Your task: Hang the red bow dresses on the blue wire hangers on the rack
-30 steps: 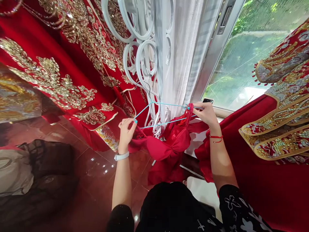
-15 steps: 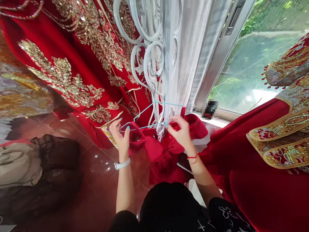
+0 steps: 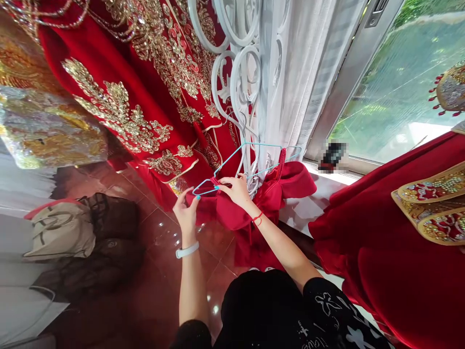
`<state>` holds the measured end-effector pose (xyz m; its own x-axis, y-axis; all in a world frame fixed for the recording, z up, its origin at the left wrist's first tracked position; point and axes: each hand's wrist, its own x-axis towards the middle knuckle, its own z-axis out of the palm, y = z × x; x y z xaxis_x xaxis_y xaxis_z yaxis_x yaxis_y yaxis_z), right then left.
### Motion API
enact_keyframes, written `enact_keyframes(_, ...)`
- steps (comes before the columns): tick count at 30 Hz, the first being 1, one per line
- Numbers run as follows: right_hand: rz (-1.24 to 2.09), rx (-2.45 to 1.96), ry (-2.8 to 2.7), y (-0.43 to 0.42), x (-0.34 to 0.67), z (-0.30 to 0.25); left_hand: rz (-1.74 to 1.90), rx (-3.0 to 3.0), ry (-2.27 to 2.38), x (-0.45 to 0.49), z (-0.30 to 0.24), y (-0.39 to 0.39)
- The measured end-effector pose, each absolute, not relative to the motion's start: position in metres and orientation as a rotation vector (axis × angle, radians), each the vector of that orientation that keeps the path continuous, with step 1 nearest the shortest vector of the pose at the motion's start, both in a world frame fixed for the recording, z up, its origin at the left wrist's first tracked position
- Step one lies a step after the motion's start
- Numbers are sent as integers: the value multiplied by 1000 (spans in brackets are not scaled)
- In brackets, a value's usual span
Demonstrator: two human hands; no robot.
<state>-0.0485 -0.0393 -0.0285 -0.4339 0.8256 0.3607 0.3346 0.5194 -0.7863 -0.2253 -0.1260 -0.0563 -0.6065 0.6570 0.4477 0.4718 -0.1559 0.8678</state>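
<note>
Daylight comes to me from the window (image 3: 392,102) at the upper right, burning out to white in a patch low on the glass. The white curtain (image 3: 308,63) beside it looks pale and bright. At centre, my left grip (image 3: 186,213) and right grip (image 3: 236,190) are well lit and fairly clear. Toward the lower left it dims; the floor (image 3: 160,252) goes dark, dotted with small white glints, and my black shirt (image 3: 261,310) loses most detail. Gold beading (image 3: 123,111) sparkles at upper left. Shapes stretch and soften near the edges, and a pixelated patch (image 3: 332,157) masks something by the window.
</note>
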Motion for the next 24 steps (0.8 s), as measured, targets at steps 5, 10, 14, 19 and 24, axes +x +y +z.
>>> enact_keyframes(5,888,-950,-2028,-41,-46,-23,1404,1840,1830,-217,19,-108)
enact_keyframes(10,904,-989,-2044,-37,-44,-22,1048,2044,1704,-191,39,-98)
enact_keyframes(14,943,-684,-1917,-41,-8,-23,1104,2050,1744,-188,26,-96)
enact_keyframes(19,491,-975,-1329,-23,103,-35,1113,2170,1732,-200,26,-89)
enact_keyframes(24,778,-1106,-1410,7,196,-54,1551,2345,1824,-168,28,-88)
